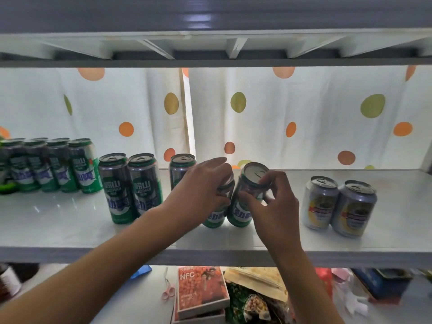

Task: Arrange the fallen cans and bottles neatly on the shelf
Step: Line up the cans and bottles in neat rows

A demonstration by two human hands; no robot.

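On the white shelf my left hand wraps over the top of a green can standing at the middle. Right beside it, my right hand grips a second green can that leans slightly to the right, its silver top showing. The two cans touch at their bases. Behind my left hand stands another green can. Two upright green cans stand to the left, and a row of several more sits at the far left.
Two grey-and-yellow cans stand upright on the shelf's right. A dotted white curtain hangs behind. Another shelf board runs overhead. On the lower level lie an orange box, pink scissors and snack bags.
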